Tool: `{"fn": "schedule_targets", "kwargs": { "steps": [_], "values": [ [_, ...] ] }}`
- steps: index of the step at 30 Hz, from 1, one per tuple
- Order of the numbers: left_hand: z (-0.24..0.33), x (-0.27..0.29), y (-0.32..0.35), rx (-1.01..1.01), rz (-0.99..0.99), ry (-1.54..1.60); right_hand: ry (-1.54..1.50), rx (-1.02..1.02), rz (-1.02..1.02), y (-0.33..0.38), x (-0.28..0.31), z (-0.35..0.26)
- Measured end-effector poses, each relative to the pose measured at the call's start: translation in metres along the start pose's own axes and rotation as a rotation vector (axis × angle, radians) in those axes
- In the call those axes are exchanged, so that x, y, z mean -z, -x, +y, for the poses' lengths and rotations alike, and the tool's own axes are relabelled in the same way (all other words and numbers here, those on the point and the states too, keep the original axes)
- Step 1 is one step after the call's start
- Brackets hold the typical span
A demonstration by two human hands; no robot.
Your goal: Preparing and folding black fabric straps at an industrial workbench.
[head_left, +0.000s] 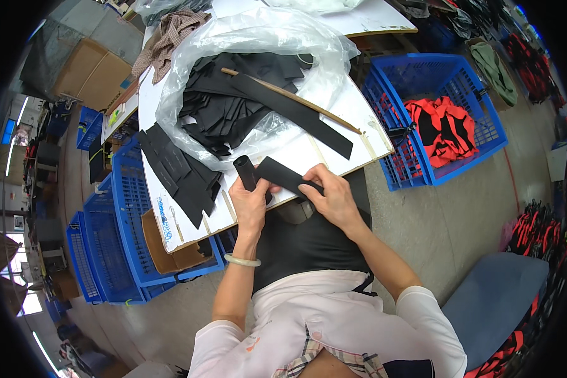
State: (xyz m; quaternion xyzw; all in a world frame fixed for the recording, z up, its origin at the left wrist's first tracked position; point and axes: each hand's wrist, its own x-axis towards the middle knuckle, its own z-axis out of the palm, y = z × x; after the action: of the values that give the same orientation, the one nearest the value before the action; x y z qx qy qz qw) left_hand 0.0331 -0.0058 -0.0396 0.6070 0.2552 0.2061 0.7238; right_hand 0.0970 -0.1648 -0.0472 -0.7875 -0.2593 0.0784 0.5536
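In my left hand [251,205] there is a black tube-shaped piece [244,172], upright in the closed fingers; it may be a rolled strip, but I cannot tell. A flat black strip [282,175] runs from beside it to my right hand [331,196], whose thumb and fingers pinch its other end. Both hands are at the table's near edge. Ahead of them, a clear plastic bag [252,31] lies open with many black strips [223,94] inside. A wooden stick [290,97] and a long black strip [302,116] lie across its opening.
More black strips [176,173] lie on the white table [233,211], left of the bag. Blue crates [132,214] stand at the left; another blue crate [435,120] at the right holds red and black fabric [447,132]. A grey padded seat [494,309] is behind on the right.
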Motion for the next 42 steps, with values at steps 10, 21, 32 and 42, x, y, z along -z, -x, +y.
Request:
{"fn": "schedule_targets", "kwargs": {
  "steps": [10, 21, 32, 42],
  "values": [
    [0.001, 0.012, -0.004, -0.033, 0.025, -0.050, -0.021, -0.014, -0.051, 0.001, -0.007, 0.003],
    [0.004, 0.016, -0.007, 0.391, -0.013, 0.425, 0.158, 0.479, 0.189, -0.014, -0.026, -0.013],
    [0.013, 0.010, -0.003, 0.586, 0.070, 1.045, 0.125, 0.440, 0.095, -0.003, -0.021, -0.035],
    [0.010, -0.007, 0.002, 0.361, 0.191, 0.835, 0.179, 0.479, 0.037, 0.001, -0.022, -0.044]
  ]
}}
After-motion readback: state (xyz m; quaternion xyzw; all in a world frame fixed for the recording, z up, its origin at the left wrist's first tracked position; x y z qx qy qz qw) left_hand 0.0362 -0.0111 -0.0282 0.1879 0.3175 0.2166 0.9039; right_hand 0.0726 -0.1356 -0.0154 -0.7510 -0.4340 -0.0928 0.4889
